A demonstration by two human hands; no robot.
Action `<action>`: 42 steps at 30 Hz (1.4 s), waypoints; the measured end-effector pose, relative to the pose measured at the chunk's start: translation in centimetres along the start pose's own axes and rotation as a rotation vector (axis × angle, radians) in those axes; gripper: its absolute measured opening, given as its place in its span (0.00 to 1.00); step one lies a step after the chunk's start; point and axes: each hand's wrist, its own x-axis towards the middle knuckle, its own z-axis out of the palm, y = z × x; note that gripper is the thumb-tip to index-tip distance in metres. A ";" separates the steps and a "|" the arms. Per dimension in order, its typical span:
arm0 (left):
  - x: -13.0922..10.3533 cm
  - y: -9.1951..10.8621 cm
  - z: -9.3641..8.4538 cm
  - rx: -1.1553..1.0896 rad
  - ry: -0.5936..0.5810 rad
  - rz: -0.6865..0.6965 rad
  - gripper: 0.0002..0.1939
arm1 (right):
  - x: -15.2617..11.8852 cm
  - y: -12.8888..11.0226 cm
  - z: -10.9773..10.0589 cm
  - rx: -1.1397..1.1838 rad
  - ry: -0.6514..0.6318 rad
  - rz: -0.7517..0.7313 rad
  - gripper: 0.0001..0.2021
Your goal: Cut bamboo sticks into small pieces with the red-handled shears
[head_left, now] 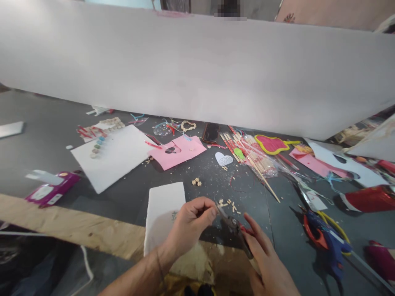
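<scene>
My right hand [259,250] is wrapped around the handles of pruning shears [233,224], whose blades point up and left. Close by the blade tips, my left hand [197,216] is closed in a pinch; what lies between thumb and forefinger is too small to make out. Several short cut wooden pieces [230,204] are scattered just beyond the shears. A little cluster of round wooden pieces [196,181] sits farther back. Partly under my left forearm lies a white board [165,199] with a small green mark.
Wooden sticks [259,172] lie beyond my hands. At right are a blue glue gun [331,242] and a red can [372,199]; at left, a purple glue gun [55,189] and a white sheet [120,160]. A white panel [191,70] stands behind.
</scene>
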 end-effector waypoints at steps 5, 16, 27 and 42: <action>-0.1 0.2 0.0 0.062 -0.045 0.024 0.12 | 0.1 -0.5 -0.6 -0.012 0.022 0.018 0.35; -0.2 0.2 0.1 0.059 -0.096 0.015 0.10 | -0.3 0.1 -0.4 0.031 -0.021 0.001 0.34; -0.1 0.4 0.5 0.105 -0.110 0.042 0.12 | -0.7 -0.4 0.1 -0.012 0.051 0.132 0.34; -0.5 0.1 1.1 0.155 -0.140 0.011 0.14 | -1.2 0.7 1.4 0.123 -0.039 0.191 0.30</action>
